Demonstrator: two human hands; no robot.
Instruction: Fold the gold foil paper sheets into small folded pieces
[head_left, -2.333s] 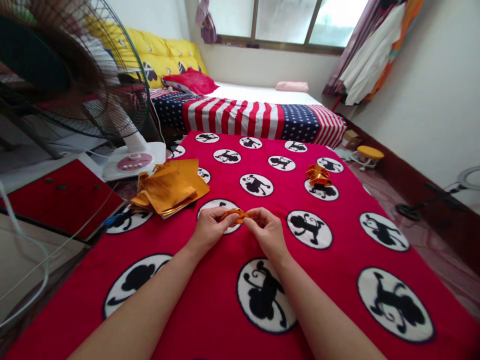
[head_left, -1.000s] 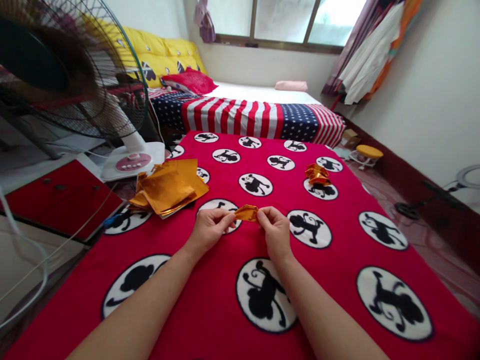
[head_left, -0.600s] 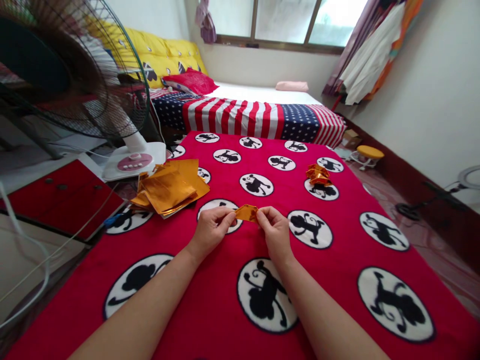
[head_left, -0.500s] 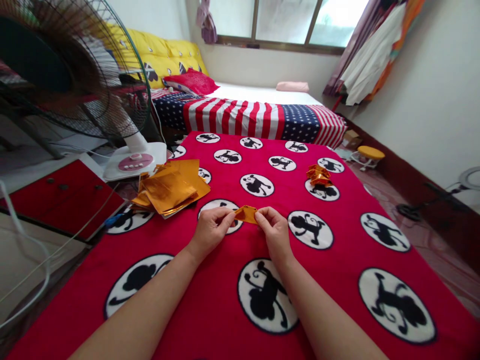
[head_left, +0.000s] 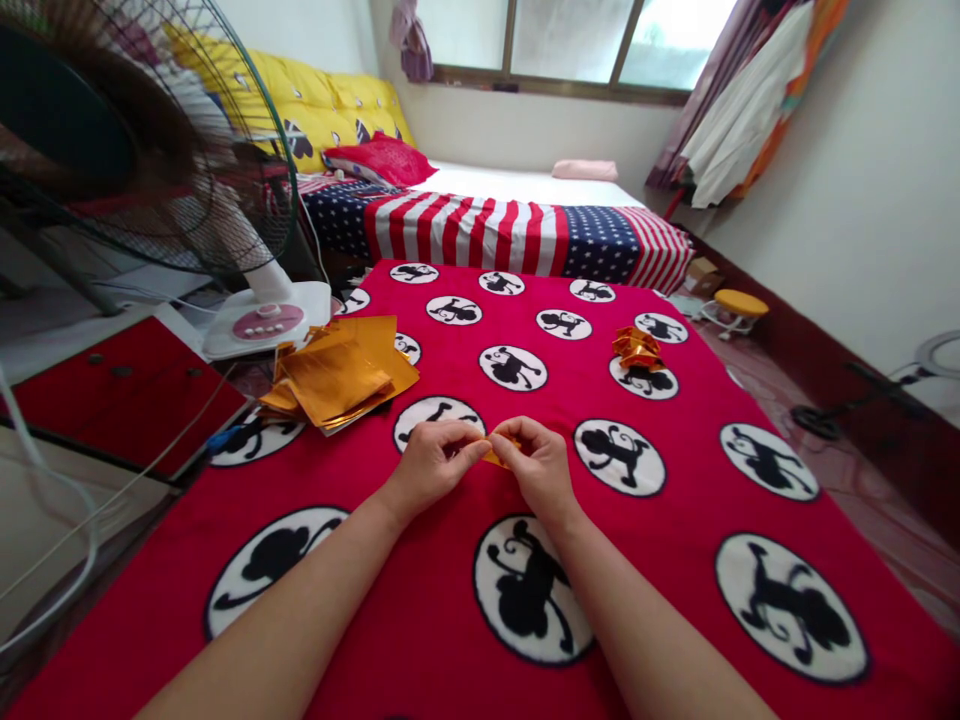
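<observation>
Between my fingertips is a small folded piece of gold foil paper [head_left: 495,458], mostly covered by the fingers. My left hand [head_left: 439,462] pinches its left end. My right hand [head_left: 536,462] grips it from the right, thumb and forefinger close against the left thumb. Both hands are just above the red cloth [head_left: 420,620] with its black-and-white monkey circles. To the left lies a loose stack of gold foil sheets [head_left: 341,375]. Off to the right, a little pile of folded gold foil pieces [head_left: 636,348] rests on the cloth.
A standing fan [head_left: 266,310] is at the left, beside a red-topped cabinet [head_left: 120,390] and a white cable. Behind the cloth stands a bed with a striped and starred cover [head_left: 480,235]. A yellow stool [head_left: 739,303] is on the floor at the right.
My hands have come together, thumbs now nearly touching. The folded foil paper, stretched visibly between them before, is now largely hidden by my fingers.
</observation>
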